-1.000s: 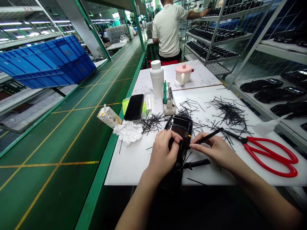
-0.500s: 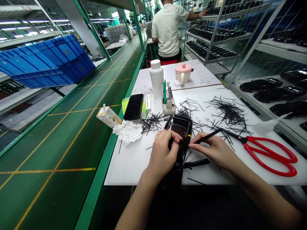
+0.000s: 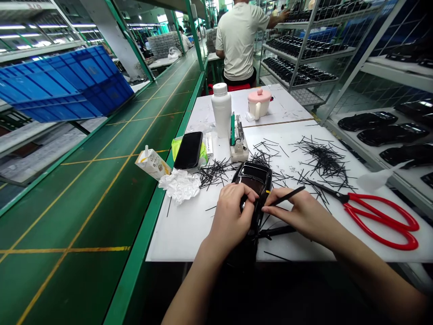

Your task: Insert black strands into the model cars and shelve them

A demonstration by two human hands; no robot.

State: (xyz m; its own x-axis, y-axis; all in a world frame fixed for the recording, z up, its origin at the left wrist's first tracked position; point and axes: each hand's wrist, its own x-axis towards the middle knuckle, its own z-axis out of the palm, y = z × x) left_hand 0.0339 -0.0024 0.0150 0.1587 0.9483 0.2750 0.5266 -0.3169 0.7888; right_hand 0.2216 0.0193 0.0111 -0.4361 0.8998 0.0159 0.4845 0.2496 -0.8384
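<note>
A glossy black model car (image 3: 254,174) lies at the front edge of the white table (image 3: 189,230), its near end reaching past the edge. My left hand (image 3: 235,210) is closed on the car's left side, fingers curled over its roof. Between the fingers of my right hand (image 3: 297,210) is a thin black stick-like tool (image 3: 290,195), its lower end at the car's right side by a small yellow mark. A black part (image 3: 275,231) lies right of the car, partly under my right hand. What the left fingertips press is hidden.
Red-handled scissors (image 3: 382,216) lie at the right. Thin black strips (image 3: 324,158) are scattered behind the car. A phone (image 3: 189,150), crumpled tissue (image 3: 180,185), drink carton (image 3: 153,164) and white bottle (image 3: 221,110) stand left and behind. A person (image 3: 238,40) sits beyond.
My right hand has shifted slightly left, closer to the car, with the black tool. My left hand stays nearly in place. The belt's yellow lines have moved slightly toward the near left.
</note>
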